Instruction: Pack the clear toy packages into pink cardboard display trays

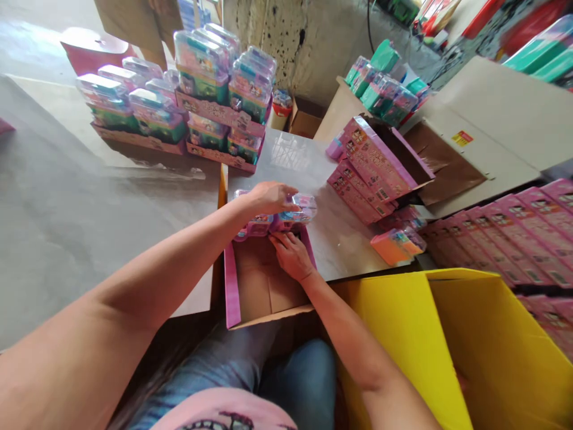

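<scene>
On the table in front of me lies a pink cardboard display tray (231, 286), its near part showing bare brown card. Small clear-lidded purple plastic boxes (304, 209) stand side by side at its far end. My left hand (271, 198) reaches over their tops, fingers curled down on the right-hand box. Lower down, inside the tray, my right hand (290, 254) has its fingers bent against the near lower edge of that same box. The fingertips of both hands are partly hidden.
Filled display trays of green-based boxes (215, 113) are stacked at the back left. Pink cartons (371, 167) lie piled to the right, near an orange box (394, 246). A large yellow bin (385, 316) stands at my right, below a shelf of pink cartons (496, 233).
</scene>
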A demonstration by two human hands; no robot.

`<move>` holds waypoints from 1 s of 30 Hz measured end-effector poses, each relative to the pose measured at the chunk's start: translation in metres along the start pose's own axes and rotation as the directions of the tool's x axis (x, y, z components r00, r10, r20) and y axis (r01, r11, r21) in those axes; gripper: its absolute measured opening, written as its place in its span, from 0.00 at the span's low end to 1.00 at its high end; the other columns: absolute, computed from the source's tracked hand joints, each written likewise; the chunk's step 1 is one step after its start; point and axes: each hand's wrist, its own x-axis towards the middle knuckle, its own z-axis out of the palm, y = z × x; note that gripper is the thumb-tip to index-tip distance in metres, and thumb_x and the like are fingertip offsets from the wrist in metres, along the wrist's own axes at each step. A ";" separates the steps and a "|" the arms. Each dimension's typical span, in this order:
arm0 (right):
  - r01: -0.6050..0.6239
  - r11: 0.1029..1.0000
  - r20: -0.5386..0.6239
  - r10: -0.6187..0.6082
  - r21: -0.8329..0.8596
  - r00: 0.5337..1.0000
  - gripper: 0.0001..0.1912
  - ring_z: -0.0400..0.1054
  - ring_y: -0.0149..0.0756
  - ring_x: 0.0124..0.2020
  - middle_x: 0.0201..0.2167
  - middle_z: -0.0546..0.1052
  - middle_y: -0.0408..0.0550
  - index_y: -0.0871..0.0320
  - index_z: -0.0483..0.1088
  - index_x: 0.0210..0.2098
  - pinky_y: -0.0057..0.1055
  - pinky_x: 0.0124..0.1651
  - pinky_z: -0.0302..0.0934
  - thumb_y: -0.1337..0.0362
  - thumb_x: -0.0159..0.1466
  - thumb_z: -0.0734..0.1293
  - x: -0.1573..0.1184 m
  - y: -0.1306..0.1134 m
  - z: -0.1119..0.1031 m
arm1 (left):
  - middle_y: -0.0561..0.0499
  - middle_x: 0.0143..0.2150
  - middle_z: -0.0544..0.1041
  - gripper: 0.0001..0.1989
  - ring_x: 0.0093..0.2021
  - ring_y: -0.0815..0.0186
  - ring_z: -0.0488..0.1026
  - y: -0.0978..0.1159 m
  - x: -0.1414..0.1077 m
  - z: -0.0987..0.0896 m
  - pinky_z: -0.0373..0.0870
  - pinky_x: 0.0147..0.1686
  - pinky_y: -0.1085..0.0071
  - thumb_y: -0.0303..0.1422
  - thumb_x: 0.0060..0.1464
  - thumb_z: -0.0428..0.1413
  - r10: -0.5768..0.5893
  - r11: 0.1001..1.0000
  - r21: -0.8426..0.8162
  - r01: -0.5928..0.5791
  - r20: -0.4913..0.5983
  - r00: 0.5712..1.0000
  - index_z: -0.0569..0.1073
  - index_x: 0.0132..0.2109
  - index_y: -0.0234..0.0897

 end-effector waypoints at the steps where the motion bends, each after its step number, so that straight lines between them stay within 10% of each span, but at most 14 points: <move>1: -0.026 1.000 0.022 0.027 -0.016 0.999 0.24 0.63 0.43 0.58 0.61 0.71 0.56 0.61 0.68 0.63 0.40 0.59 0.62 0.71 0.70 0.58 0.000 -0.004 -0.001 | 0.48 0.63 0.72 0.32 0.61 0.55 0.71 0.001 0.000 -0.002 0.65 0.54 0.68 0.52 0.60 0.55 -0.011 1.000 -0.010 0.011 0.006 1.000 0.67 0.67 0.45; 11: -0.116 0.986 0.102 0.129 -0.119 0.986 0.25 0.58 0.49 0.61 0.66 0.65 0.59 0.65 0.67 0.62 0.52 0.61 0.56 0.74 0.68 0.56 0.006 -0.033 -0.002 | 0.51 0.51 0.80 0.36 0.50 0.57 0.77 -0.009 0.002 0.006 0.67 0.44 0.71 0.60 0.57 0.50 -0.020 0.999 0.041 0.020 -0.017 1.000 0.64 0.68 0.53; 21: -0.085 0.990 0.202 0.108 -0.116 0.974 0.15 0.65 0.50 0.56 0.48 0.79 0.60 0.65 0.79 0.45 0.54 0.68 0.51 0.73 0.67 0.62 0.026 -0.042 -0.004 | 0.50 0.52 0.80 0.35 0.51 0.56 0.77 -0.014 0.001 0.000 0.68 0.47 0.70 0.60 0.58 0.50 -0.012 0.982 0.190 0.012 0.000 1.000 0.66 0.67 0.52; 30: -0.195 0.979 0.153 0.184 0.065 0.971 0.23 0.59 0.52 0.62 0.67 0.63 0.54 0.61 0.69 0.59 0.50 0.54 0.64 0.72 0.67 0.57 0.007 -0.028 -0.004 | 0.47 0.69 0.64 0.32 0.62 0.53 0.69 -0.007 -0.009 0.018 0.65 0.57 0.61 0.52 0.68 0.39 0.215 0.900 0.411 -0.145 -0.129 0.968 0.52 0.73 0.47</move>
